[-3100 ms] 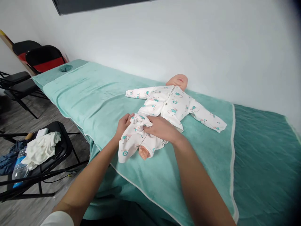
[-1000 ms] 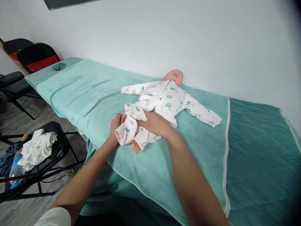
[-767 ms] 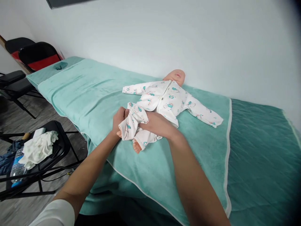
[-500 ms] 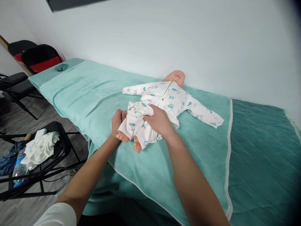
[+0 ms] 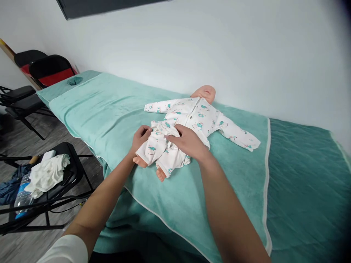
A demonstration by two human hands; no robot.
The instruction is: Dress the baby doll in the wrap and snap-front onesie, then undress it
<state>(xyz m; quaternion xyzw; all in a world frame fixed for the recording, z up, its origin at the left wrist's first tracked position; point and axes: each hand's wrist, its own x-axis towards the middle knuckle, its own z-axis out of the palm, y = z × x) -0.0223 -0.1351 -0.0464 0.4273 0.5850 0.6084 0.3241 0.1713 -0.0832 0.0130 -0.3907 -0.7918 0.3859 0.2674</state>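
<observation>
A baby doll lies on its back on a teal towel spread over a padded table. It wears a white printed sleepsuit with both sleeves spread out flat. My left hand grips the bunched trouser fabric at the doll's left-side leg. My right hand pinches the waistband of the trousers over the doll's hips. Two bare doll feet stick out of the trouser legs toward me.
A black folding chair at the left holds a crumpled white cloth and a water bottle. More black chairs stand at the far left by the wall. A darker green cover lies on the right.
The trousers have been drawn up the legs; the second foot, hidden in fabric earlier, now pokes out. Both hands moved up toward the doll's hips.
</observation>
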